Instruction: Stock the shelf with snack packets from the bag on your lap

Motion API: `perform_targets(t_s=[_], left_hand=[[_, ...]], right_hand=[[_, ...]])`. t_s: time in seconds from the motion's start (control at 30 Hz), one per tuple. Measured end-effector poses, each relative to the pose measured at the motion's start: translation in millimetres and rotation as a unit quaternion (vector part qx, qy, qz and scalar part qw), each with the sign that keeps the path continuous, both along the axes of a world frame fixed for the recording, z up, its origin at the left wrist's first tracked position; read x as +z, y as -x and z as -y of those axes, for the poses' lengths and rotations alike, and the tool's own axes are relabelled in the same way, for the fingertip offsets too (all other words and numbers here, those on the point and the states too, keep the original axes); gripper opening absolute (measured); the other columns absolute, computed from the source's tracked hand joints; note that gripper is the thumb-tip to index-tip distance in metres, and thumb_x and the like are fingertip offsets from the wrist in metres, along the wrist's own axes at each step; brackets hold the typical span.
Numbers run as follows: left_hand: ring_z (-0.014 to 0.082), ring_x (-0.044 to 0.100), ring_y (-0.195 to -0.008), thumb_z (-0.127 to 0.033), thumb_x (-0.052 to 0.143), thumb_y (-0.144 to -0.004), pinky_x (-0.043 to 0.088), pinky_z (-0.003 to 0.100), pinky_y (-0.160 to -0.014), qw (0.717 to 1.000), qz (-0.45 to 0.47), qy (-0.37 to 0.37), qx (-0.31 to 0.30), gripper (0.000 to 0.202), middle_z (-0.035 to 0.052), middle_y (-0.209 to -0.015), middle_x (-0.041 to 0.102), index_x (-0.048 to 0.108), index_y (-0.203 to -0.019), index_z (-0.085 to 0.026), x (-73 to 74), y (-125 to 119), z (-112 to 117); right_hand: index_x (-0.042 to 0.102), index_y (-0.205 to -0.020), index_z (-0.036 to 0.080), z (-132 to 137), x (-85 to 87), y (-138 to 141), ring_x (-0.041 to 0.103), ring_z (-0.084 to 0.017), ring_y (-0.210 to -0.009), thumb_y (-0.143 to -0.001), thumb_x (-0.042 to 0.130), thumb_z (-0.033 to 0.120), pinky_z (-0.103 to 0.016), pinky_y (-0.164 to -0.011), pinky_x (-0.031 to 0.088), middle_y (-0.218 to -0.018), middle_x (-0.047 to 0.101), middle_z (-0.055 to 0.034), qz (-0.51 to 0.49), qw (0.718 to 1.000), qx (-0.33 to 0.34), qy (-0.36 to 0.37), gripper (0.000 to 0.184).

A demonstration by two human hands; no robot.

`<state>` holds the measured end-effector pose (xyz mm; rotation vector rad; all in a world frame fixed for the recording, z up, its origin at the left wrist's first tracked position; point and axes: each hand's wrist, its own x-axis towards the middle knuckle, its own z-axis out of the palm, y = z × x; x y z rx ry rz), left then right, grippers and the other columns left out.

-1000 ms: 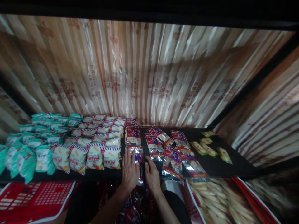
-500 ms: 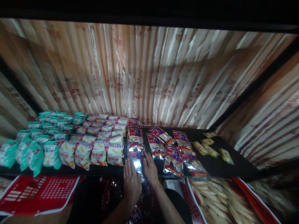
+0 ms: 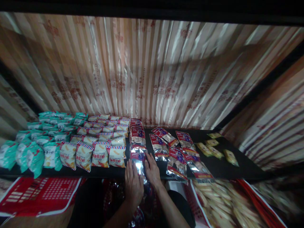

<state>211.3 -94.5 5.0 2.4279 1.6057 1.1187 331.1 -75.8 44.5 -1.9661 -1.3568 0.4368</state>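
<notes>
One red packet [image 3: 139, 165] is framed between the hands, at the near end of a column [image 3: 138, 136] of its kind. Its left edge is met by the left hand [image 3: 134, 186], which is laid flat, fingers straight and together; whether the packet is pressed or only covered there cannot be told. Its right edge is touched by the right hand [image 3: 152, 169], whose fingers are extended and unclenched. The packet's silver lower part is left showing in the gap.

At the far left, green bags [image 3: 36, 160] are ranked up to the front edge of the black shelf [image 3: 247, 172], followed by rows of white bags [image 3: 101, 155]. Only a narrow dark strip is left between these and the column. More room is given just right of the right hand, before the loose packets [image 3: 175, 161], which are overlapped at angles; some are brought to the front edge. Farther right, yellow packs [image 3: 212, 151] are surrounded by bare shelf. Both wrists are held out past the front edge.

Compared with a second ago, the left hand has been drawn nearer the body, so the silver part is uncovered, while the right hand has been brought forward against the packet. The other rows are unchanged.
</notes>
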Motion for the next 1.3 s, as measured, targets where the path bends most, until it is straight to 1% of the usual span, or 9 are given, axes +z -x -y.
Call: perform_targets(t_s=[0.13,0.4,0.57,0.7,0.87,1.0,1.1,1.2,1.3], left_hand=[[0.0297,0.024,-0.138,-0.022,0.034,-0.092,0.035,0.049,-0.105,1.0,0.0,0.005,0.011,0.062,0.0188,-0.148,0.029,0.008,-0.147,-0.014,-1.7,-1,1],[0.0285,0.022,-0.139,-0.023,0.035,-0.091,0.032,0.047,-0.108,0.999,-0.001,0.031,0.011,0.055,0.0177,-0.149,0.028,0.027,-0.143,-0.009,-7.7,0,0],[0.0287,0.021,-0.139,-0.024,0.035,-0.091,0.031,0.047,-0.109,0.999,-0.008,0.042,-0.004,0.052,0.0198,-0.148,0.029,0.031,-0.14,-0.006,-2.8,4,0],[0.0303,0.017,-0.14,-0.025,0.035,-0.091,0.03,0.049,-0.109,0.998,0.0,0.056,-0.016,0.053,0.0221,-0.148,0.027,0.03,-0.14,-0.004,2.9,10,1],[0.0272,0.019,-0.14,-0.018,0.032,-0.091,0.033,0.049,-0.108,0.996,0.032,0.046,-0.072,0.045,0.019,-0.145,0.034,0.039,-0.134,-0.008,7.7,28,16],[0.0223,0.031,-0.135,-0.012,0.032,-0.088,0.037,0.043,-0.107,0.985,0.047,0.052,-0.16,0.039,0.0138,-0.137,0.046,0.052,-0.121,-0.013,1.7,49,43],[0.0235,0.035,-0.133,-0.01,0.034,-0.084,0.039,0.045,-0.106,0.979,0.038,0.089,-0.182,0.039,0.014,-0.134,0.049,0.056,-0.116,-0.014,-12.1,64,64],[0.0241,0.036,-0.132,-0.004,0.035,-0.078,0.037,0.045,-0.108,0.963,0.011,0.201,-0.176,0.043,0.0133,-0.135,0.049,0.06,-0.112,-0.014,-27.4,74,73],[0.0234,0.035,-0.133,0.0,0.039,-0.075,0.032,0.038,-0.111,0.92,-0.02,0.377,-0.108,0.043,0.0132,-0.137,0.046,0.061,-0.11,-0.012,-38.2,83,64]], right_hand=[[0.047,-0.134,0.018,0,1.2,1,0.032,-0.019,-0.136,-0.091,0.03,0.034,-0.037,-0.111,0.029,-0.138,0.049,-0.005,0.003,1.0,0.004,0.006,0.049],[0.045,-0.136,0.012,1,3.2,2,0.029,-0.02,-0.137,-0.09,0.029,0.034,-0.037,-0.112,0.027,-0.141,0.046,-0.0072,0.005,1.0,0.023,0.0,0.053],[0.048,-0.132,0.009,7,0.2,5,0.035,-0.024,-0.134,-0.087,0.033,0.038,-0.04,-0.111,0.029,-0.138,0.047,-0.0133,-0.019,0.999,-0.008,-0.026,0.056],[0.053,-0.125,0.007,27,-2.9,14,0.045,-0.025,-0.125,-0.086,0.035,0.043,-0.043,-0.107,0.033,-0.132,0.053,-0.0173,-0.068,0.989,-0.061,-0.112,0.055],[0.058,-0.109,0.016,71,-14.4,35,0.058,-0.022,-0.103,-0.087,0.042,0.045,-0.04,-0.094,0.044,-0.109,0.064,-0.0111,-0.15,0.969,-0.102,-0.169,0.04],[0.059,-0.099,0.018,101,-31.9,55,0.06,-0.022,-0.096,-0.086,0.043,0.046,-0.037,-0.089,0.046,-0.1,0.066,-0.009,-0.182,0.967,-0.111,-0.141,0.035],[0.059,-0.1,0.019,110,-48.4,68,0.06,-0.022,-0.097,-0.085,0.041,0.048,-0.035,-0.089,0.045,-0.101,0.066,-0.0087,-0.196,0.97,-0.109,-0.091,0.037],[0.06,-0.101,0.02,106,-66.7,78,0.062,-0.022,-0.098,-0.086,0.039,0.044,-0.033,-0.089,0.045,-0.104,0.067,-0.0087,-0.184,0.979,-0.083,0.019,0.035],[0.061,-0.107,0.018,97,-85.9,84,0.063,-0.023,-0.099,-0.087,0.037,0.032,-0.032,-0.087,0.045,-0.104,0.068,-0.0103,-0.157,0.967,-0.04,0.197,0.034]])
